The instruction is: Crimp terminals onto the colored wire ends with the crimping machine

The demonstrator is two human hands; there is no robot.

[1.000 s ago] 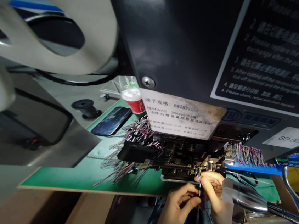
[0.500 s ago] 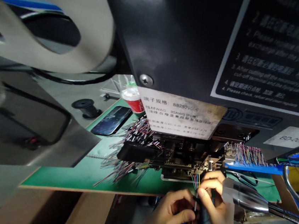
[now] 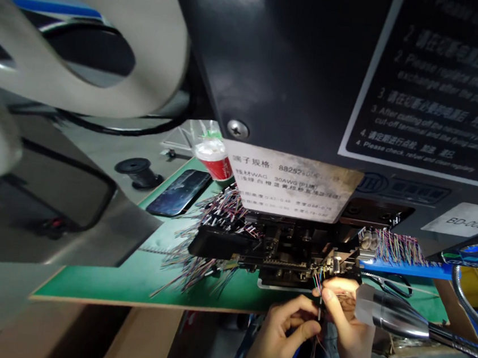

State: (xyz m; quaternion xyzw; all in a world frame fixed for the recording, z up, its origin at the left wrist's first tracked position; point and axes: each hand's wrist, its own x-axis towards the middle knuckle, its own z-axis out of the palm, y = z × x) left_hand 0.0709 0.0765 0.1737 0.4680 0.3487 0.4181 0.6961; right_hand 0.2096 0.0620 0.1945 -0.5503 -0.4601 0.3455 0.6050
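Observation:
A thin cable (image 3: 320, 308) with fanned coloured wire ends (image 3: 318, 279) runs upright between my two hands. My left hand (image 3: 286, 332) pinches its lower part between thumb and forefinger. Higher up, my right hand (image 3: 346, 315) has thumb and fingers closed on it just below the fanned wires. Those wire ends stand in front of the crimping machine's metal head (image 3: 335, 263); whether they touch it I cannot tell. Loose wires hang down below my left hand. A silver lamp head (image 3: 393, 314) lights my right hand and partly covers it.
The dark machine housing (image 3: 293, 65) fills the upper view. Bundles of wires (image 3: 195, 271) lie on the green table (image 3: 95, 286) at left, beside a phone (image 3: 180, 193) and a red cup (image 3: 215, 159). Scissors (image 3: 396, 285) and more wires (image 3: 402, 247) are at right.
Both hands have shifted slightly, the left one up and to the right with the cable. My right fingers have drawn closer in around the wires, whose ends have moved up a little.

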